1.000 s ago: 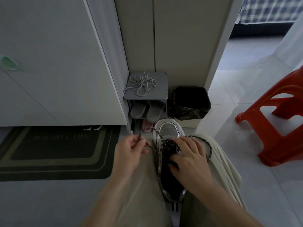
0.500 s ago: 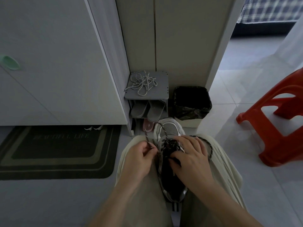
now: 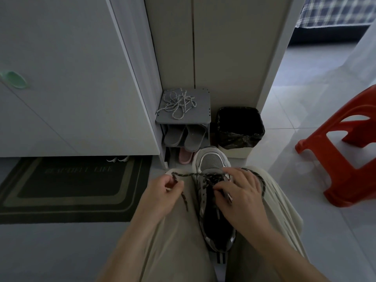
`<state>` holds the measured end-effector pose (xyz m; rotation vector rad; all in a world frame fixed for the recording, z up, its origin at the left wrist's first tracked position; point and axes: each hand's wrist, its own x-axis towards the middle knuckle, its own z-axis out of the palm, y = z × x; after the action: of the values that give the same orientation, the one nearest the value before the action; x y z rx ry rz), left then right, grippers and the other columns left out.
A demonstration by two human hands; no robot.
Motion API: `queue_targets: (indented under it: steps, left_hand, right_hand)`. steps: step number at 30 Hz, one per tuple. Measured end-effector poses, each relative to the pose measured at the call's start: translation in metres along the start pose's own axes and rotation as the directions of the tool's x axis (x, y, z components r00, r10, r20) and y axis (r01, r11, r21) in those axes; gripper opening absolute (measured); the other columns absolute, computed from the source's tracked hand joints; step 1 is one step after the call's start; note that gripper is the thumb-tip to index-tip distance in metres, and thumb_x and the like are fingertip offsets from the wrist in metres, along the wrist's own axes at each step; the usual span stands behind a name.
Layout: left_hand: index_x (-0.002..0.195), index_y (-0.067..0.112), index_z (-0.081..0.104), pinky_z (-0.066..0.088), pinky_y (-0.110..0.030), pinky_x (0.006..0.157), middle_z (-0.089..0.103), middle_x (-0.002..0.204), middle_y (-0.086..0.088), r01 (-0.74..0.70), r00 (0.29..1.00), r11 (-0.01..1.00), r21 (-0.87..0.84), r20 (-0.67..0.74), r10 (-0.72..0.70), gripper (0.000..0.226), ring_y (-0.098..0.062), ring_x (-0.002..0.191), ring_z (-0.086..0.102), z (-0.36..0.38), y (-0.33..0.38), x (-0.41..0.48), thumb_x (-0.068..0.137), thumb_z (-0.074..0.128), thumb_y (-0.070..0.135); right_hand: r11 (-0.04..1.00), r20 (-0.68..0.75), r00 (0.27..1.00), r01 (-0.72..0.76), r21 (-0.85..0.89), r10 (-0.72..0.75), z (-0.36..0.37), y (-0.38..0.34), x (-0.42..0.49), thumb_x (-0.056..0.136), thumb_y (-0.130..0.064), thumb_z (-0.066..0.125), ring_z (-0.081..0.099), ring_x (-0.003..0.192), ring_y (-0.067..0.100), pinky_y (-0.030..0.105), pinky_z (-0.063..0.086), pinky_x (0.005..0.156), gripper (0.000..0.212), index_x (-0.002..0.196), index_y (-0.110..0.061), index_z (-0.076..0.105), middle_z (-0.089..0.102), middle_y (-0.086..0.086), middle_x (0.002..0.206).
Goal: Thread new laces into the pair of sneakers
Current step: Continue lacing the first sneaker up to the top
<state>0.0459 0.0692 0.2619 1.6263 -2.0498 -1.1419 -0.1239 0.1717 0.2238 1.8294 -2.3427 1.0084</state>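
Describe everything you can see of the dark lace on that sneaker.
The dark lace is a speckled, rope-like cord. It criss-crosses the grey sneaker. One stretch runs taut to the left hand, which pinches it; its end dangles over the trouser leg. Another loops round the right hand, whose curled fingers cover the lacing.

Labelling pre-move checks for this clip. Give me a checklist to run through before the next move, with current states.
1. Left hand grip on dark lace: pinched, ok.
2. Lace run from left hand to sneaker: taut, ok.
3. Right hand rests on sneaker, steadying it: ok.
4. Where the lace goes next: cannot tell, right hand covers the lacing.
5. Lace's other side, looping past right hand: free or snagged, cannot tell.
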Motion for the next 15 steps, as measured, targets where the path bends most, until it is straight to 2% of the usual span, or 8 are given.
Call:
queue_targets:
  steps: [2, 3, 5, 7, 9, 12, 15]
  left_hand:
    - [0.119, 0.020, 0.047, 0.048, -0.029, 0.078, 0.053, 0.115, 0.004, 0.032, 0.999, 0.991, 0.131, -0.042, -0.026, 0.044, -0.011, 0.094, 0.058, -0.001, -0.004, 0.000, 0.087, 0.058, 0.048]
    - [0.133, 0.021, 0.037, 0.047, -0.031, 0.083, 0.044, 0.127, 0.003, 0.023, 0.996, 0.991, 0.135, -0.083, -0.012, 0.059, -0.014, 0.104, 0.056, 0.000, -0.005, -0.001, 0.086, 0.059, 0.048]
    - [0.144, 0.023, 0.026, 0.041, -0.029, 0.094, 0.033, 0.140, 0.002, -0.120, 0.980, 0.988, 0.094, -0.146, 0.133, 0.068, -0.015, 0.121, 0.047, 0.005, -0.002, -0.003, 0.088, 0.059, 0.040]
    - [0.142, 0.023, 0.035, 0.031, -0.022, 0.102, 0.038, 0.140, 0.006, -0.322, 0.937, 0.937, 0.138, -0.096, 0.336, 0.056, -0.009, 0.128, 0.039, 0.014, 0.006, -0.004, 0.091, 0.058, 0.031]
    - [0.138, 0.025, 0.044, 0.027, -0.019, 0.106, 0.045, 0.138, 0.010, -0.429, 0.900, 0.884, 0.188, 0.003, 0.436, 0.046, -0.005, 0.129, 0.038, 0.026, 0.015, -0.005, 0.093, 0.055, 0.029]
    - [0.131, 0.028, 0.050, 0.036, -0.028, 0.105, 0.054, 0.128, 0.012, -0.462, 0.885, 0.856, 0.230, 0.064, 0.461, 0.039, -0.005, 0.121, 0.045, 0.038, 0.021, -0.003, 0.093, 0.055, 0.032]
    - [0.110, 0.030, 0.059, 0.042, -0.025, 0.089, 0.058, 0.096, 0.017, -0.438, 0.890, 0.855, 0.277, -0.002, 0.456, 0.023, -0.002, 0.095, 0.051, 0.039, 0.021, -0.001, 0.088, 0.060, 0.036]
  right_hand:
    - [0.998, -0.016, 0.998, -0.063, 0.000, 0.063, -0.007, 0.011, -0.001, 0.080, -0.033, 0.057, 0.045, 0.117, 0.020, 0.038, 0.028, 0.103, 0.017, 0.088, -0.026, 0.070, 0.059, -0.004, 0.119]
    - [0.996, -0.025, 0.995, -0.093, -0.001, 0.093, -0.010, 0.016, -0.001, 0.080, -0.032, 0.059, 0.046, 0.115, 0.021, 0.038, 0.028, 0.101, 0.015, 0.089, -0.026, 0.069, 0.059, -0.005, 0.117]
    - [0.988, -0.029, 0.987, -0.155, 0.019, 0.156, -0.013, 0.023, 0.000, 0.079, -0.027, 0.068, 0.050, 0.112, 0.023, 0.039, 0.030, 0.099, 0.012, 0.091, -0.027, 0.068, 0.060, -0.005, 0.115]
    - [0.981, -0.006, 0.981, -0.195, 0.015, 0.195, -0.012, 0.025, 0.000, 0.079, -0.032, 0.066, 0.051, 0.110, 0.023, 0.042, 0.033, 0.098, 0.011, 0.088, -0.027, 0.070, 0.061, -0.005, 0.114]
    - [0.979, 0.037, 0.978, -0.203, -0.035, 0.204, -0.008, 0.024, 0.000, 0.079, -0.039, 0.063, 0.052, 0.112, 0.024, 0.045, 0.035, 0.097, 0.017, 0.087, -0.027, 0.072, 0.062, -0.004, 0.115]
    - [0.972, 0.074, 0.970, -0.230, -0.036, 0.232, -0.004, 0.023, 0.001, 0.081, -0.031, 0.071, 0.052, 0.115, 0.025, 0.045, 0.035, 0.099, 0.011, 0.091, -0.026, 0.074, 0.062, -0.003, 0.117]
    - [0.966, 0.097, 0.961, -0.260, 0.010, 0.258, -0.003, 0.022, 0.005, 0.080, -0.029, 0.072, 0.051, 0.116, 0.021, 0.044, 0.036, 0.103, 0.012, 0.092, -0.027, 0.075, 0.061, -0.006, 0.117]
